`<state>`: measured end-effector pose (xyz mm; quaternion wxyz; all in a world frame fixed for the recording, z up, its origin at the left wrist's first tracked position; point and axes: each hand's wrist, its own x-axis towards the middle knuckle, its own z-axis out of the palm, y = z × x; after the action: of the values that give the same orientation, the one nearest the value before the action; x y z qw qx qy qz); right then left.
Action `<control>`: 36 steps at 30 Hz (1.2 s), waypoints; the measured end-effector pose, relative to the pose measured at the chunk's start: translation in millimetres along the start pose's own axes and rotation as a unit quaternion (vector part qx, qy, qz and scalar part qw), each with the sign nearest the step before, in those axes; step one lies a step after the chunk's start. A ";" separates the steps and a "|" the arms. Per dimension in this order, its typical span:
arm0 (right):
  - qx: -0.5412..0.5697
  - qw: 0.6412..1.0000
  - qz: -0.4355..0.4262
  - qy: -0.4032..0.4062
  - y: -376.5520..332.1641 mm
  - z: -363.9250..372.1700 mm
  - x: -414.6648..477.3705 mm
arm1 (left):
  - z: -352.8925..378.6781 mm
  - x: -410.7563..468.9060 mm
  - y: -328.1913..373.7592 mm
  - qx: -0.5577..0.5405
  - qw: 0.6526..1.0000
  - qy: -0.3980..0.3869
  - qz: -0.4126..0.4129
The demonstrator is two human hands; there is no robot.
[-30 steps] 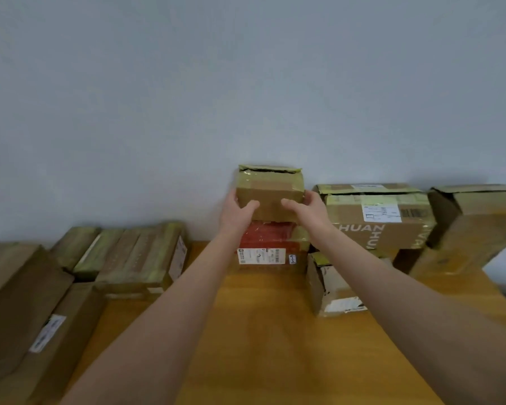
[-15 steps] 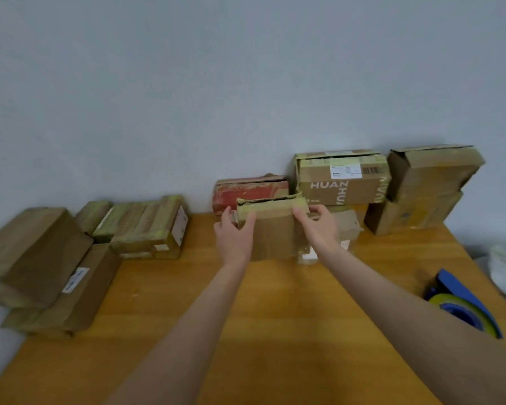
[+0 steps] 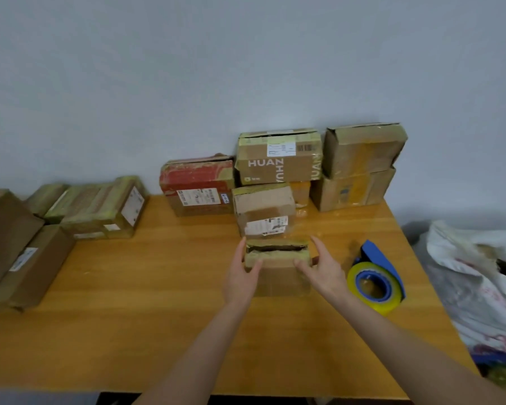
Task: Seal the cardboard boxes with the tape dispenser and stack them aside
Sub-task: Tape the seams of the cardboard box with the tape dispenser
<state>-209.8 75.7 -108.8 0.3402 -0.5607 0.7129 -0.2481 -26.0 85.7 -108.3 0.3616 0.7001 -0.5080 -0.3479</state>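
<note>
Lying at the frame's left, taped boxes crowd the wooden counter. Right of centre, the left hand grips a small cardboard box, its top seam gaping, and the right hand clasps the opposite side. A blue tape dispenser sits just beside it, further right.

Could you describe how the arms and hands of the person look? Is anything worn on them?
Both arms are bare as far as the picture shows: no sleeve covers the left arm or the right arm. The left hand and the right hand wear no gloves, and I see no watch, bracelet or ring.
</note>
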 end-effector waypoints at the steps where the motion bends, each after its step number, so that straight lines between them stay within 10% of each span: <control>1: -0.021 1.000 -0.018 -0.005 9.7 -5.6 0.0 | 8.8 -4.1 1.0 0.012 1.000 -0.006 0.005; 11: -0.176 0.977 -0.103 -0.068 37.3 -13.7 9.6 | 27.9 -15.3 -11.8 0.215 0.976 -0.032 -0.009; 17: -0.178 0.972 -0.122 -0.096 39.2 -18.0 20.2 | 35.9 -12.1 -19.5 0.403 0.901 -0.041 0.155; 36: -0.171 0.984 -0.048 -0.027 43.8 -52.5 11.7 | 25.1 -5.6 -19.3 0.380 0.895 -0.112 0.204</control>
<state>-279.1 73.8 -109.5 0.2457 -0.6509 0.7077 -0.1233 -39.9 91.6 -136.6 0.0718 0.6212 -0.7706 -0.1232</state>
